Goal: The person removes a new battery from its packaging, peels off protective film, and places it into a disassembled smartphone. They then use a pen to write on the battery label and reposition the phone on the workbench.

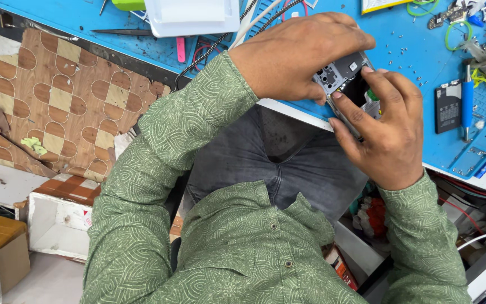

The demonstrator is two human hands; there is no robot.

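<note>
Diagonally, both hands, left (299, 53) and right (386, 132), grip the opened phone (347, 79).

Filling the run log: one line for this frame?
left hand: grips opened phone | right hand: fingers on phone | under: blue mat | near: battery

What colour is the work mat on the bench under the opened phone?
Bright blue work mat, seen in the head view beneath the opened phone.

opened phone (347, 79): showing matt grey plastic and dark glossy innards | work mat (412, 50): looking like smooth blue rubber (slightly shiny) | shirt sleeve (158, 163): appearing as green patterned cloth | white box (192, 16): reading smooth plastic
</note>
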